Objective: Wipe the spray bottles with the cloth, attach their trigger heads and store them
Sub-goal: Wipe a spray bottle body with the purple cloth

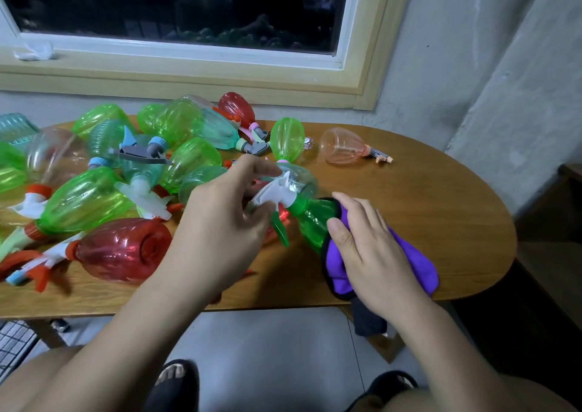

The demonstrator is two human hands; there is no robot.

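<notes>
A green spray bottle point(316, 222) lies over the wooden table point(441, 197), its body wrapped in a purple cloth point(406, 263). My right hand point(368, 251) grips the cloth around the bottle. My left hand point(226, 219) pinches the bottle's white trigger head point(274, 193), which has a green collar and a green lever. A clear bottle point(299, 178) lies just behind the trigger head.
Several green, teal, red and clear spray bottles with trigger heads lie heaped on the table's left half point(126, 172). A pale pink bottle point(346, 145) lies alone at the back right. A window sill and wall stand behind. My knees and sandals are below the front edge.
</notes>
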